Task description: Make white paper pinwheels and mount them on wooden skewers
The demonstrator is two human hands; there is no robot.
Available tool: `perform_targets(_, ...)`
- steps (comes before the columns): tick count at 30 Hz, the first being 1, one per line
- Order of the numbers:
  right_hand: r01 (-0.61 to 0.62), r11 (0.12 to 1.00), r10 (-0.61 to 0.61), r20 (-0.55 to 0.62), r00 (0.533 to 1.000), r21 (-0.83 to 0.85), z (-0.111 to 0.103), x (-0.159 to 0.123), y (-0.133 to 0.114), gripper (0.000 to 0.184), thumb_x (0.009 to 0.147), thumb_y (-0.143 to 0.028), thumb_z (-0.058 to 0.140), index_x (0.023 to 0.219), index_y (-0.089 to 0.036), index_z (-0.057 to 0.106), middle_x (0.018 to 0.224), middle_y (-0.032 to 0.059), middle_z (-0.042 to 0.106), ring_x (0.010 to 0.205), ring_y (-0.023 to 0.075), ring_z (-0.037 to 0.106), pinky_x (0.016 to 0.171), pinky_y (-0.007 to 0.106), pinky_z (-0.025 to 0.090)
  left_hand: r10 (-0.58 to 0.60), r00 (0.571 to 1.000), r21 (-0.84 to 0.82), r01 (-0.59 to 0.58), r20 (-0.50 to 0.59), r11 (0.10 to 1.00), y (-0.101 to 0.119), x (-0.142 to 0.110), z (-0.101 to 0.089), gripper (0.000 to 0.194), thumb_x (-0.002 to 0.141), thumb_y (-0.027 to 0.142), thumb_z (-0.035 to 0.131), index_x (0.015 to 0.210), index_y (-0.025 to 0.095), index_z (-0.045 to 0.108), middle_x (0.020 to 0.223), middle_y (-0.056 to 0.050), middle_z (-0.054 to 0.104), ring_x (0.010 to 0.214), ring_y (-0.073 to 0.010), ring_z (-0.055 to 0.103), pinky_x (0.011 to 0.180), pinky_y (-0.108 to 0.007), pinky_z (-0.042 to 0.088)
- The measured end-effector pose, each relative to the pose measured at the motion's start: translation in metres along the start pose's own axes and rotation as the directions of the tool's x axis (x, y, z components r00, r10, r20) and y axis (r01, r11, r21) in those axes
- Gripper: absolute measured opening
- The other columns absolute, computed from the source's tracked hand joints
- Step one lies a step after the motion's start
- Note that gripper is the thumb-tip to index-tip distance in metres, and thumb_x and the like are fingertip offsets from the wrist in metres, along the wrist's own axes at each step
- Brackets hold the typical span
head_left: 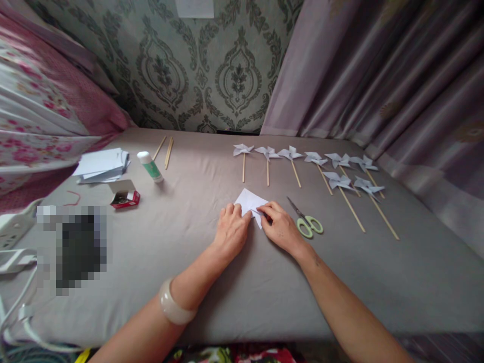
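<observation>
A white piece of paper (247,200) with folded or cut flaps lies on the table in front of me. My left hand (231,229) holds its left side down, fingers curled over it. On the other side, my right hand (282,227) pinches a flap of the same paper between thumb and fingers. Something small, dark and reddish shows under the right fingers; I cannot make out what it is. Just right of that hand lie scissors (305,220) with pale green handles, their blades pointing away from me.
Several paper pinwheels (291,154) on wooden sticks lie at the back right. At the left are stacked paper sheets (102,164), a standing glue stick (150,167), loose sticks (168,153) and an open red box (125,197). A power strip (17,227) with cables occupies the left edge.
</observation>
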State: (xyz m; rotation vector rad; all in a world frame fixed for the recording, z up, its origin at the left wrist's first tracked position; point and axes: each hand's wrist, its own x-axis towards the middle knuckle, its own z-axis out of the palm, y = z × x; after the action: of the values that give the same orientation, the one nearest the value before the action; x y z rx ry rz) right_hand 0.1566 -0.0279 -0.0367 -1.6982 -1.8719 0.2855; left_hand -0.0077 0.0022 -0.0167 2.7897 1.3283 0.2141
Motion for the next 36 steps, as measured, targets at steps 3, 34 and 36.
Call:
perform_targets(3,0.012,1.000,-0.012,-0.011,1.000,0.000,0.001,0.000,0.001,0.027,0.086,-0.014,0.048,0.105,-0.019,0.065,0.102,0.0069,0.063,0.091,0.0178,0.061,0.086,0.030,0.048,-0.012,1.000,0.002,0.012,0.019,1.000,0.004,-0.003,-0.002,0.036,0.096,0.032,0.033,0.118,0.020,0.059,0.100,-0.013,0.057,0.097,-0.0281,0.047,0.080,-0.039,0.036)
perform_targets(34,0.027,0.966,-0.012,0.060,0.998,-0.257,0.000,-0.003,-0.012,0.032,0.090,-0.016,0.043,0.114,-0.021,0.064,0.108,0.0088,0.060,0.093,0.0202,0.060,0.074,0.029,0.049,-0.017,1.000,-0.009,0.018,0.018,1.000,0.006,-0.008,-0.001,0.038,0.096,0.035,0.032,0.124,0.020,0.053,0.101,-0.013,0.056,0.097,-0.0275,0.047,0.081,-0.039,0.036)
perform_targets(36,0.040,0.964,-0.026,0.053,0.998,-0.263,0.000,-0.004,-0.012,0.032,0.090,-0.016,0.043,0.114,-0.022,0.064,0.108,0.0091,0.060,0.095,0.0204,0.060,0.075,0.029,0.048,-0.012,1.000,-0.009,0.012,0.010,1.000,0.006,-0.008,-0.001,0.038,0.096,0.034,0.032,0.124,0.019,0.053,0.101,-0.013,0.056,0.096,-0.0277,0.047,0.080,-0.039,0.036)
